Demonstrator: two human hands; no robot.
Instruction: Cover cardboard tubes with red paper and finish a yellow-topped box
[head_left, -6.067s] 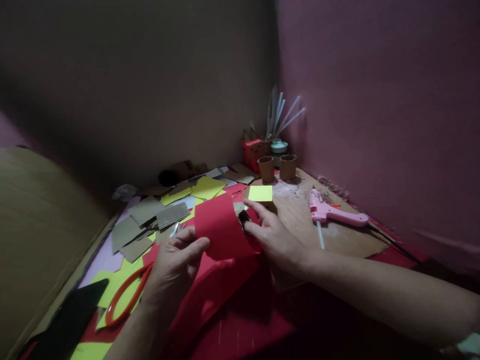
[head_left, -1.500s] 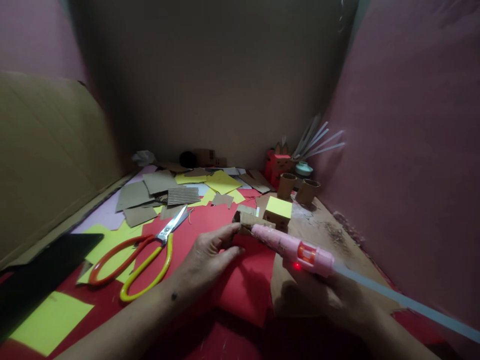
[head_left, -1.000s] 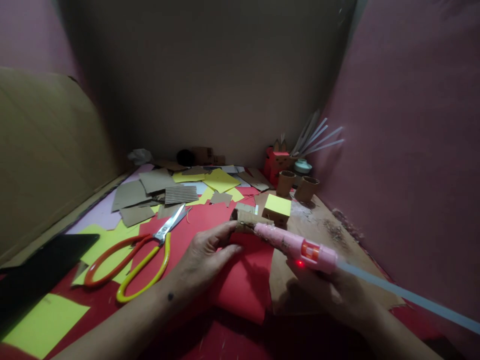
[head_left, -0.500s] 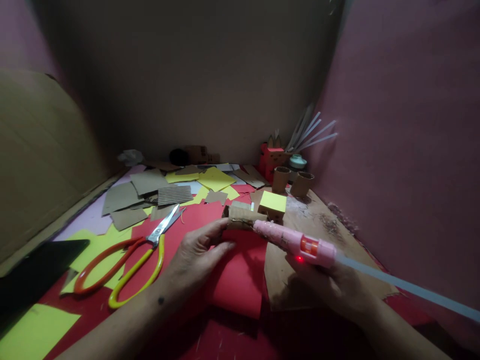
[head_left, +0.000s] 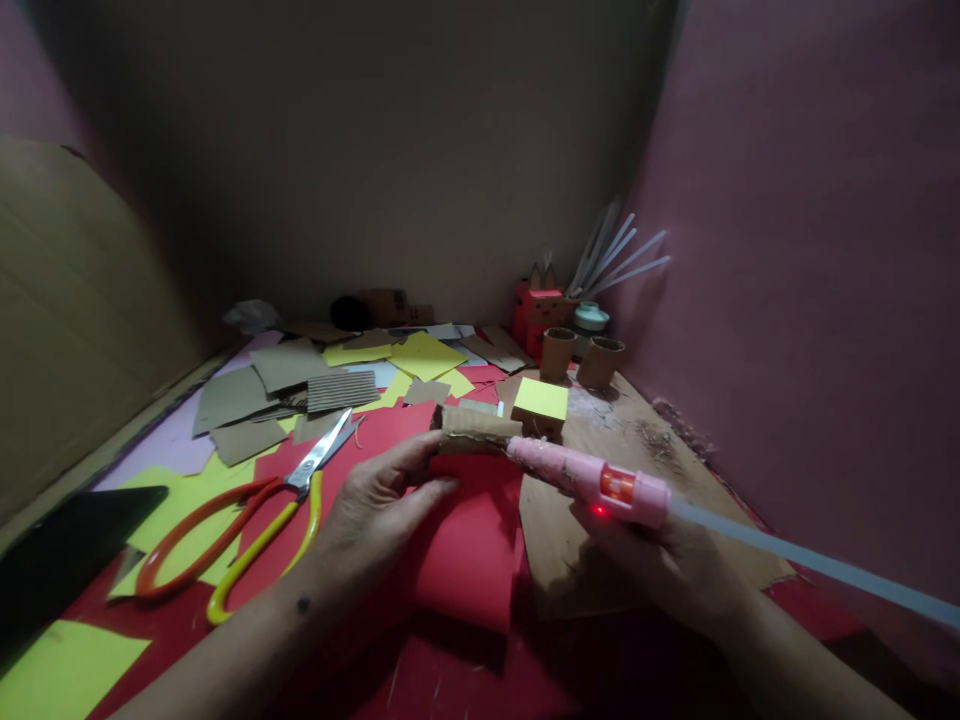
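Observation:
My left hand (head_left: pixel 386 500) grips the left end of a short rolled cardboard tube (head_left: pixel 480 425), thumb and fingers pinched near it. In my right hand (head_left: pixel 667 565) is a pink glue gun (head_left: pixel 574 470), its red light lit and a long translucent glue stick (head_left: pixel 810 565) running out of its back. The gun's nozzle is at the lower right end of the tube; whether they touch, I cannot tell. Red paper (head_left: pixel 465 550) lies below the tube. Just behind it sits a small cardboard box with a yellow top (head_left: pixel 541 402).
Orange-and-yellow-handled scissors (head_left: pixel 296 490) lie open to the left, among cardboard pieces (head_left: pixel 247 395) and yellow paper (head_left: pixel 427 355). Two cardboard tubes (head_left: pixel 559 352) stand at the back right, by a red cat-eared box (head_left: pixel 536 312) and glue sticks (head_left: pixel 622 255). A pink wall (head_left: pixel 810 250) bounds the right.
The cardboard tube and my left hand have shifted slightly left. The nozzle, earlier against the tube's lower front side, is now at its right end. My view has shifted a little.

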